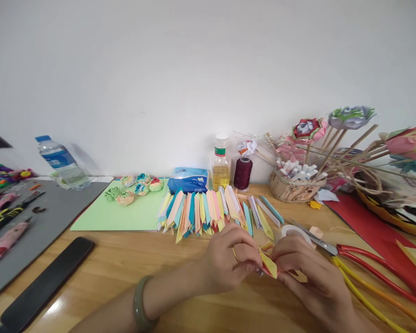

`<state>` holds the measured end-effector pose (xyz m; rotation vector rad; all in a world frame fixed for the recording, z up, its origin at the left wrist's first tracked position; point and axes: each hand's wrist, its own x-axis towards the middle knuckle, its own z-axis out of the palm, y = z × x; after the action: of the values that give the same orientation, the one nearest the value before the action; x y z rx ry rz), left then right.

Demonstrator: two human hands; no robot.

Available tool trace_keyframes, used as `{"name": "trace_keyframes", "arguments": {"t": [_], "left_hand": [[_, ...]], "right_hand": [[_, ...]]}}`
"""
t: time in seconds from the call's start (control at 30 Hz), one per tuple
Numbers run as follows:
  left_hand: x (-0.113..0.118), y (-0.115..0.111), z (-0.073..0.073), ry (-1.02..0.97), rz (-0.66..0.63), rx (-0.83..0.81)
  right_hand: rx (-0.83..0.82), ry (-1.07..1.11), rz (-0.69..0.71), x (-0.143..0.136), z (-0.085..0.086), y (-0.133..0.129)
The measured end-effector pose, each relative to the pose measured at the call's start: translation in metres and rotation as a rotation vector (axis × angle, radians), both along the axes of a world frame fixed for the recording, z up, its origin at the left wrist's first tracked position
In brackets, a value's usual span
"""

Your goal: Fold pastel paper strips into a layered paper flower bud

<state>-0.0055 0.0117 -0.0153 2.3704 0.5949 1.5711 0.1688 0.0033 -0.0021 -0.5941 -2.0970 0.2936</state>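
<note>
Between my hands, low and right of centre, is a small folded piece of yellow paper (269, 264) with a pink or red edge. My left hand (233, 255), with a ring and a green bangle, pinches its left end. The fingers of my right hand (310, 268) close on its right end. Just behind my hands lies a long row of folded paper strips (194, 210) in yellow, blue, peach, pink and lilac. A white roll of tape (296, 231) is partly hidden behind my right hand.
Red-handled scissors (327, 247) and a yellow-handled tool (364, 291) lie at right. Behind stand a thread spool (243, 174), a bottle of yellow liquid (221, 166), a tissue pack (188, 180) and a basket (294, 187). Paper rosettes rest on green paper (100, 212); a water bottle (61, 162) leans at left.
</note>
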Motion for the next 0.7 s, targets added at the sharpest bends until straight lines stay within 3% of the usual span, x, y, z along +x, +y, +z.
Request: {"name": "trace_keyframes", "arguments": {"t": [0.27,0.4,0.53,0.7], "left_hand": [[0.001,-0.001,0.003,-0.023,-0.065,-0.152],[-0.001,-0.001,0.005,0.032,-0.072,-0.305],[-0.003,0.001,0.005,0.063,-0.024,-0.587],[-0.004,0.005,0.000,-0.036,-0.252,-1.161]], "right_hand": [[-0.194,0.041,-0.016,-0.004,0.001,-0.002],[-0.311,0.001,-0.067,-0.002,-0.005,0.000],[-0.454,-0.036,-0.132,-0.002,-0.010,0.005],[-0.831,0.090,-0.023,-0.003,-0.015,0.007]]}}
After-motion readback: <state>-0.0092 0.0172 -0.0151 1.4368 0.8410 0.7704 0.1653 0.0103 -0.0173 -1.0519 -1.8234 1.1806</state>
